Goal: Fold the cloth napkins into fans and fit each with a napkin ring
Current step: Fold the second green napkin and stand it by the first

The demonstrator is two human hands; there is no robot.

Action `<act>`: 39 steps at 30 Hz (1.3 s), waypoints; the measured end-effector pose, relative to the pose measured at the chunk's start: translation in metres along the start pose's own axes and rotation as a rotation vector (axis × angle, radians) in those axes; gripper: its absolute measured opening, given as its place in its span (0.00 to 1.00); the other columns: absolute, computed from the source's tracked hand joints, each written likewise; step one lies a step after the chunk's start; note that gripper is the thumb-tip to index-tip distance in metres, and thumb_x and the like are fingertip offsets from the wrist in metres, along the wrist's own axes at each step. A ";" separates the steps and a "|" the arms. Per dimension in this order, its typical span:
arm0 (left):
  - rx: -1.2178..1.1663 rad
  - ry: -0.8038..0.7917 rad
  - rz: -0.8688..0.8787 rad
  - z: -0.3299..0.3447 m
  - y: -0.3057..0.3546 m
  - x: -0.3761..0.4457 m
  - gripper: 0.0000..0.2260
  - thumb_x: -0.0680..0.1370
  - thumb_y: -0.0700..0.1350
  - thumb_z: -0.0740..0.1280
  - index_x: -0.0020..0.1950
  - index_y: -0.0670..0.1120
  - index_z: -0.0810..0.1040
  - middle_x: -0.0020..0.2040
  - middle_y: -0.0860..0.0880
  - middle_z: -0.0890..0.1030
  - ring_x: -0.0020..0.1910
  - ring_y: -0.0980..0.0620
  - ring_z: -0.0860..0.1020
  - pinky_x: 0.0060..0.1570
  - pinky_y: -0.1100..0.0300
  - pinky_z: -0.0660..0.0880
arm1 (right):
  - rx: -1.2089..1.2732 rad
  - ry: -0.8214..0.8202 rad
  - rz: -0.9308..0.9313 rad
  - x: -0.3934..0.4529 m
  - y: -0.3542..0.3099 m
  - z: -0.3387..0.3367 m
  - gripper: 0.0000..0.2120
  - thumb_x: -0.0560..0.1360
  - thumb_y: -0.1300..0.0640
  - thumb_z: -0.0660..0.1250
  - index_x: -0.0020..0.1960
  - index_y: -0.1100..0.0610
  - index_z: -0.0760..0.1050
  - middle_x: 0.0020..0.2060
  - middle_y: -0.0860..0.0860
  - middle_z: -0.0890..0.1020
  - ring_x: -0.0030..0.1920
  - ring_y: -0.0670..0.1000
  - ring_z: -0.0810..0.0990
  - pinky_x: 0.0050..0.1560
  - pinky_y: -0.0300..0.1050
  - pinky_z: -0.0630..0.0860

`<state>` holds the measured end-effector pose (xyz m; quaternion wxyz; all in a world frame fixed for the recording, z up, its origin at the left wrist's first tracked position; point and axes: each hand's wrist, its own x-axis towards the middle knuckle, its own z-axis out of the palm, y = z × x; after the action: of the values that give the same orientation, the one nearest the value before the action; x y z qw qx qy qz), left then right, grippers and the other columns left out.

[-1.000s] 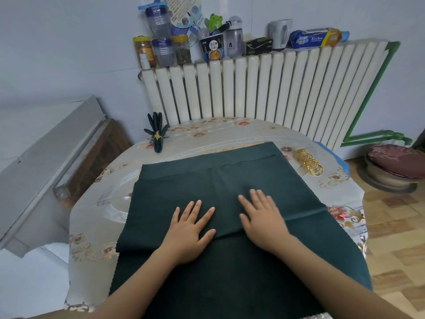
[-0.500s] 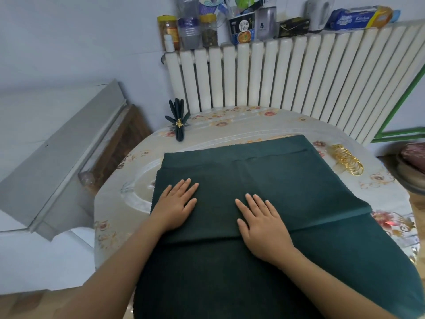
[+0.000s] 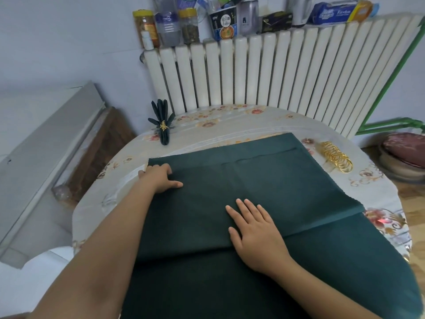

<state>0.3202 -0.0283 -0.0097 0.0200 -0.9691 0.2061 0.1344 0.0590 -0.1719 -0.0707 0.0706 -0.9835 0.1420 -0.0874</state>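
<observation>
- Head view: your right hand (image 3: 255, 236) lies flat on the dark green napkin (image 3: 264, 187), pinning the near fold.
- Your left hand (image 3: 158, 178) curls over its far-left corner, apparently gripping to square it.
- Gold napkin rings (image 3: 336, 157) wait right of the napkin; a finished fan (image 3: 162, 125) stands beyond its left corner.
</observation>
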 end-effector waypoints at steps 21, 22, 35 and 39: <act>-1.011 -0.239 0.185 0.027 0.100 -0.155 0.15 0.76 0.40 0.67 0.63 0.46 0.72 0.49 0.45 0.80 0.39 0.52 0.81 0.33 0.63 0.78 | 0.547 0.117 -0.097 -0.003 0.009 -0.019 0.24 0.72 0.59 0.55 0.66 0.46 0.71 0.43 0.44 0.77 0.45 0.47 0.70 0.52 0.45 0.69; -1.168 -0.285 0.124 0.030 0.101 -0.158 0.14 0.78 0.40 0.66 0.62 0.44 0.71 0.50 0.43 0.80 0.41 0.51 0.82 0.34 0.62 0.79 | 0.554 0.104 -0.083 -0.002 0.009 -0.020 0.21 0.72 0.57 0.53 0.61 0.47 0.76 0.44 0.44 0.78 0.46 0.47 0.70 0.54 0.45 0.69; -0.158 0.210 0.195 0.081 0.045 -0.162 0.24 0.81 0.54 0.54 0.77 0.56 0.56 0.79 0.47 0.47 0.77 0.50 0.45 0.73 0.53 0.46 | 0.295 -0.072 -0.063 0.003 0.008 -0.021 0.25 0.80 0.44 0.52 0.75 0.49 0.58 0.71 0.44 0.64 0.65 0.48 0.65 0.66 0.42 0.58; -0.142 0.156 0.211 0.087 0.043 -0.160 0.27 0.78 0.58 0.44 0.77 0.58 0.48 0.78 0.48 0.43 0.77 0.53 0.41 0.72 0.56 0.38 | 0.276 -0.075 -0.091 0.000 0.009 -0.021 0.25 0.79 0.44 0.55 0.75 0.50 0.60 0.70 0.43 0.64 0.64 0.47 0.65 0.65 0.42 0.58</act>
<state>0.1403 0.0033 -0.0500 -0.0790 -0.9485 0.2975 0.0745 0.0529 -0.1828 -0.0521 0.2063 -0.9724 0.0810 -0.0724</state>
